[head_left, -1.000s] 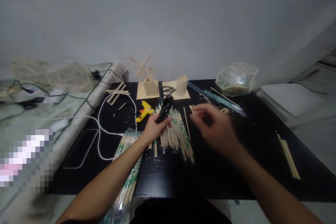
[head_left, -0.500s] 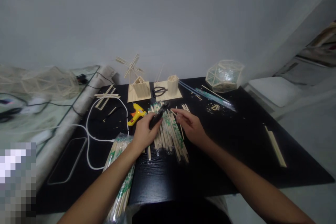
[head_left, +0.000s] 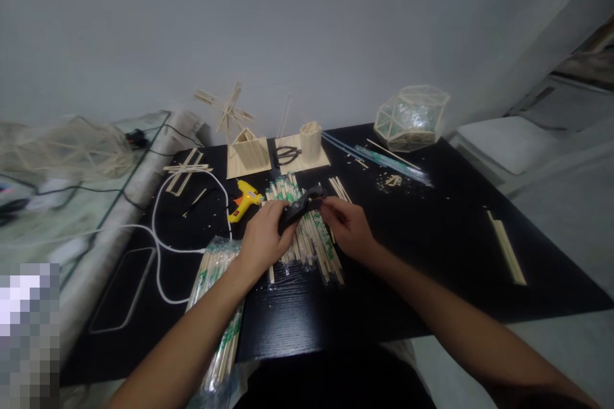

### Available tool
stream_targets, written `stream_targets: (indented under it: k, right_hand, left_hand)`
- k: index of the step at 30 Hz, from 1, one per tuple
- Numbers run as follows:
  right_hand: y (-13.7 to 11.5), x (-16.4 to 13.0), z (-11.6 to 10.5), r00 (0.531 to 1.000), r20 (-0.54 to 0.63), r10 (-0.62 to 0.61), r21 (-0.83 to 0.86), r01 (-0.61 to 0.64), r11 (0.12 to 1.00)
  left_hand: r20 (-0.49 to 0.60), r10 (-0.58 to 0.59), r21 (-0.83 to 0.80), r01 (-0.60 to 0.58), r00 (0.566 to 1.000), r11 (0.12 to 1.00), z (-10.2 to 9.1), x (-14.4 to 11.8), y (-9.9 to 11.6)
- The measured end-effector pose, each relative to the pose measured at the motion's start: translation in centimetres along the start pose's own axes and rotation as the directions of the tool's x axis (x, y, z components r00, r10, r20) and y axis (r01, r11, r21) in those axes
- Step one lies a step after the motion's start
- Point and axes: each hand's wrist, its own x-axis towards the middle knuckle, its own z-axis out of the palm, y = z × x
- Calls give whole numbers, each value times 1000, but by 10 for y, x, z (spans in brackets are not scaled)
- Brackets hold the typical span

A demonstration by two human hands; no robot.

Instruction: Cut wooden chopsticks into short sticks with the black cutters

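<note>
- A black table (head_left: 432, 255) stands against a pale wall.
- A black hand tool (head_left: 301, 206) is held above a loose pile of bamboo sticks (head_left: 307, 236) at the table's middle.
- The left hand (head_left: 263, 238) is wrapped around its handle.
- The right hand (head_left: 346, 225) pinches its front end.
- A yellow glue gun (head_left: 244, 198) lies just left; a bagged bundle of sticks (head_left: 218, 307) lies under the left forearm.

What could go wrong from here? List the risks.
1. The right hand has its fingers at the tip of the black tool gripped by the left hand; a pinch or cut seems possible.
2. The loose chopsticks under both hands could scatter.
3. The yellow glue gun lies close by the left hand; it may be hot.
</note>
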Motion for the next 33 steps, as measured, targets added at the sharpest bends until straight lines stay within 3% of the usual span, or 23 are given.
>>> stream_targets:
  k: [13,33]
  right_hand:
    - [3,2,0,1000,-23,-17,-26,16,1000]
    - [5,1,3,998,-65,-5,-19,3,1000]
  left_hand:
    - [101,-91,-38,95,991,995,0,1,3]
    - [141,-178,17,177,974,984,6,-1,4]
